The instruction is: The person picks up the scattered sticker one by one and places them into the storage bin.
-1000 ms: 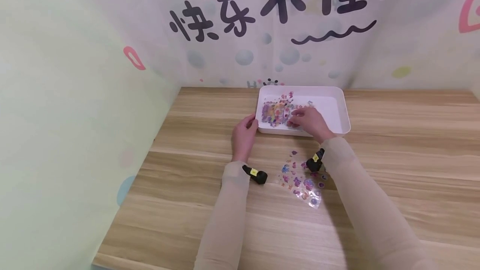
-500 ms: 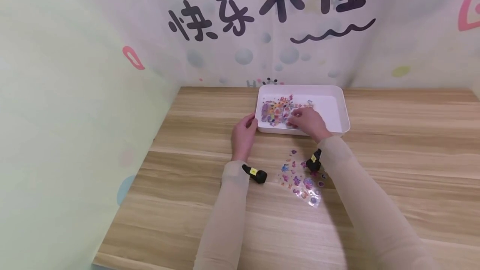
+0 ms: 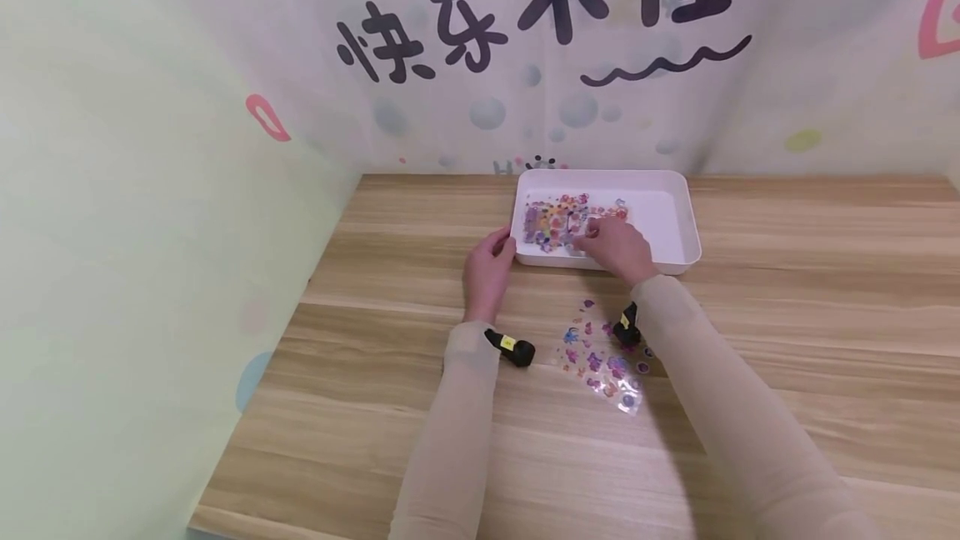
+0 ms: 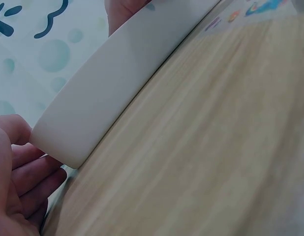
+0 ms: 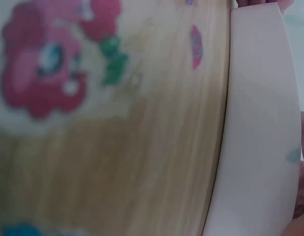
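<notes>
A white tray (image 3: 663, 227) stands at the back of the table, with many small colourful stickers (image 3: 551, 223) heaped in its left half. My left hand (image 3: 486, 273) holds the tray's front left corner; in the left wrist view, thumb and fingers meet at that corner. Over the stickers, my right hand (image 3: 618, 250) reaches in with curled fingers, its fingertips pinching among them. Which piece it holds is too small to make out. In the right wrist view the tray wall (image 5: 258, 118) hides most of that hand.
A clear sheet of stickers (image 3: 600, 365) lies on the wooden table (image 3: 360, 407) in front of the tray, partly beneath the right wrist camera (image 3: 628, 327). A printed cloth (image 3: 450, 132) hangs right behind the tray, and a pale wall (image 3: 150, 232) borders the left.
My right hand has shifted slightly towards the tray's front, and the stickers at its far side show more. The left hand and tray have stayed in place.
</notes>
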{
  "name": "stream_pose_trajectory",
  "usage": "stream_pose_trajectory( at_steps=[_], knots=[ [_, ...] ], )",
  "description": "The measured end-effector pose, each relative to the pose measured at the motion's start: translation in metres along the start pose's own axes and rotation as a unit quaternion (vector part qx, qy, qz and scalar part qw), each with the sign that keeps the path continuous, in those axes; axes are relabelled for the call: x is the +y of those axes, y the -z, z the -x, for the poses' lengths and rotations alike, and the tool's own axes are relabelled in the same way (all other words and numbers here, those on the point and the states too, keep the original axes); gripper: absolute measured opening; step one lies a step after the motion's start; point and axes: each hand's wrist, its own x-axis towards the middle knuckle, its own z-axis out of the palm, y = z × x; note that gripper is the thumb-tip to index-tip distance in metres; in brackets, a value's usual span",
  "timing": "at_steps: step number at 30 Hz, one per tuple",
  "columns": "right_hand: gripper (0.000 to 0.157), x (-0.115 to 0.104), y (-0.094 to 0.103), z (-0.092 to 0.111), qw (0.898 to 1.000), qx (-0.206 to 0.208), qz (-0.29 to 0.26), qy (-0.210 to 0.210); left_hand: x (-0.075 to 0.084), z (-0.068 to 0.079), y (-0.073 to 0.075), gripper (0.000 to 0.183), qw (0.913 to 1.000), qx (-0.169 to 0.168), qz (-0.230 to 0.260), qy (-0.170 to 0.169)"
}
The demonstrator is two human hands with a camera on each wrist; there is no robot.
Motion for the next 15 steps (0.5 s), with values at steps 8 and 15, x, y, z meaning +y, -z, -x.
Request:
stream_pose_trajectory(
  at_steps=[8,15],
  knots=[
    [0.046,-0.0026,-0.0014,0.0022,1.000,0.019,0.013,-0.006,0.0013,-0.0003,0.0010,0.028,1.0000,0.001,0.002,0.002],
    [0.058,-0.0035,-0.0008,0.0043,0.998,0.034,-0.013,-0.046,0.0007,0.0002,0.0015,0.028,1.0000,-0.003,-0.004,0.002]
  ],
)
